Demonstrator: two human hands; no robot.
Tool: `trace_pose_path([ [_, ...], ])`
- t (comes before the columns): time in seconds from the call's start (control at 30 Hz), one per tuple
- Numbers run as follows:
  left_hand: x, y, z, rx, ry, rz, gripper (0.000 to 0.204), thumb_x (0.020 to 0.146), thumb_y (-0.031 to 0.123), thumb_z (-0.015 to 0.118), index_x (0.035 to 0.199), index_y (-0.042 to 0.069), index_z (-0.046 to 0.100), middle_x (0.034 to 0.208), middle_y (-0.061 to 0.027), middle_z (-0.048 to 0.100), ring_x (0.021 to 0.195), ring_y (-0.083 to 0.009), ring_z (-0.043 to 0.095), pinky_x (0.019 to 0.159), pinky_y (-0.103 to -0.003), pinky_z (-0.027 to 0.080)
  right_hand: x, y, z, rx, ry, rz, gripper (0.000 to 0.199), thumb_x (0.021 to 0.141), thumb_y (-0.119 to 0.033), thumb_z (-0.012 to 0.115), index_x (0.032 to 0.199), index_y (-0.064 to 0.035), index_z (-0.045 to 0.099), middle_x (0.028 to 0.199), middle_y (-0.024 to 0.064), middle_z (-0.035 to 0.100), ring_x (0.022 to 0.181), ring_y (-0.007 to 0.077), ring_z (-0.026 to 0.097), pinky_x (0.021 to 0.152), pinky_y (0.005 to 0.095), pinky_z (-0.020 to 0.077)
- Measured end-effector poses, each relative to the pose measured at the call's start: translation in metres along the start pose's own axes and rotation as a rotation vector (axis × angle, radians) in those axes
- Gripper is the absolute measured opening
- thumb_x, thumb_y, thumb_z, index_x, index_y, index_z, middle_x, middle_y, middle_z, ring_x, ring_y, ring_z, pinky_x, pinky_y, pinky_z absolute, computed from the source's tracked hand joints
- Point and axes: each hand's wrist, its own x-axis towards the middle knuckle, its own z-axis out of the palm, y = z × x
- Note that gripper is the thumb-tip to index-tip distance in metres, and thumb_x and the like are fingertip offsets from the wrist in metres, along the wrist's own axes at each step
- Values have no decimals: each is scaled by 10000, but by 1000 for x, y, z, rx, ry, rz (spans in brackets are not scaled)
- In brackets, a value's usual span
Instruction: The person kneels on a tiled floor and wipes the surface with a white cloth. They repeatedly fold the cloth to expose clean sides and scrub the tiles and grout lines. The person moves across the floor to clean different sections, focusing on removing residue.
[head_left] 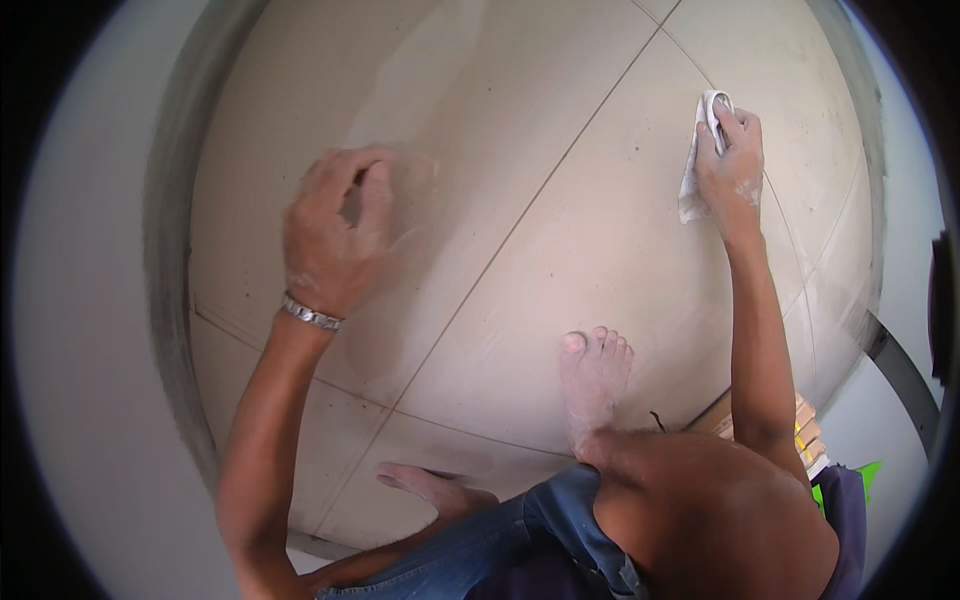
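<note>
Head view, as I see it: right hand [735,165] closed, thumb and fingers pinching a white cloth [690,195]. Cloth lies at far right, over the floor [560,270], well apart from the left hand [335,215]. Latter blurred: fingers curled toward thumb, gap between; cannot tell if it holds anything. Bracelet [311,313] on left wrist.

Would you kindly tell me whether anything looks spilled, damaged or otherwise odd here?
Nothing looks plainly broken. What stands out is whitish residue on the right hand, which holds a white cloth, and on the right foot; its uneven, powdery patches look odd on bare skin.
</note>
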Motion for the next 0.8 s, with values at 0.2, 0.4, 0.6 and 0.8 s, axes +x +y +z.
trace_pose_path([
  [0.2, -6, -89, -22, 426, 0, 483, 301, 868, 42, 658, 1161, 100, 702, 1217, -102, 632, 1146, -305, 598, 959, -439, 478, -3, -33, 12, -12, 38, -40, 314, 999, -180, 623, 1240, 2, 712, 1280, 202, 583, 1104, 379, 629, 962, 422, 522],
  [0.4, -2, -99, -21, 308, -50, 459, 360, 859, 46, 617, 1213, 83, 665, 1267, -117, 614, 1215, -328, 577, 1062, -474, 408, -6, -24, -25, -37, 64, 65, 254, 994, -108, 585, 1195, 8, 688, 1162, 158, 650, 1062, 358, 652, 929, 431, 519],
  [0.6, 2, -92, -7, 289, -76, 500, 327, 885, 157, 592, 1205, 103, 630, 1363, -86, 586, 1323, -309, 516, 1121, -489, 347, -41, -51, -72, -83, 69, -36, 223, 962, -110, 569, 1122, 6, 672, 1050, 194, 661, 990, 335, 664, 871, 437, 523],
  [0.8, 2, -102, -5, 296, -34, 524, 330, 883, 202, 598, 1203, 123, 615, 1397, -64, 555, 1340, -290, 493, 1123, -498, 349, -109, -86, -138, 195, 41, 302, 215, 921, -144, 600, 1048, -3, 700, 880, 173, 695, 773, 309, 694, 723, 384, 549],
])
